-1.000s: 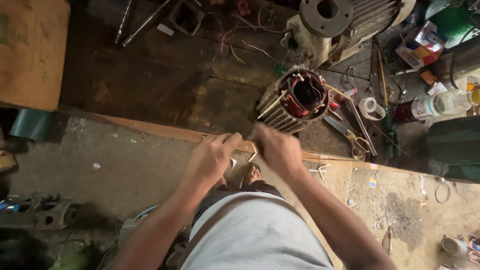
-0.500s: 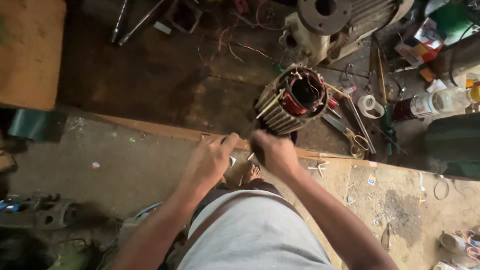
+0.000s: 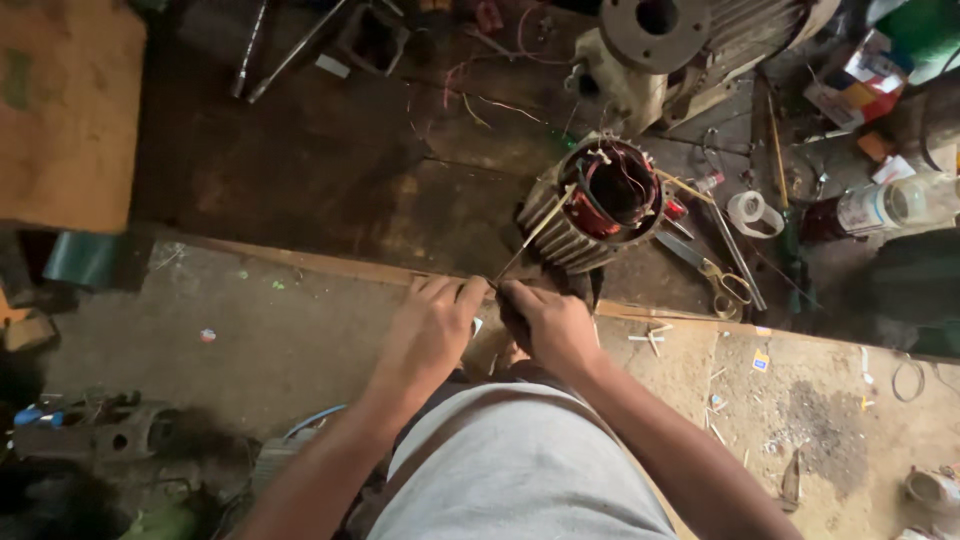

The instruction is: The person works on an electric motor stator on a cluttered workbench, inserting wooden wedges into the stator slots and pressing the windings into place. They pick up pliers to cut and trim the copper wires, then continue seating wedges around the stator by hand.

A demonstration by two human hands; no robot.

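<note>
Just below the finned motor stator (image 3: 592, 205), both hands meet at the edge of the dark surface (image 3: 300, 190). Left hand (image 3: 428, 335) and right hand (image 3: 552, 325) have their fingers pressed together, pinching the near end of a thin pale strip (image 3: 533, 235) that slants up to the stator's rim. Scissors (image 3: 722, 278) lie just right of the stator.

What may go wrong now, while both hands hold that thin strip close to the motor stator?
1. The thin strip, pinched by the left hand and right hand, looks slender; it might bend or snap if pushed hard.
2. Its far end lies against the stator, so it might scrape the red windings.
3. Scissors and small scraps lie nearby on the bench; an arm could knock them off.
</note>
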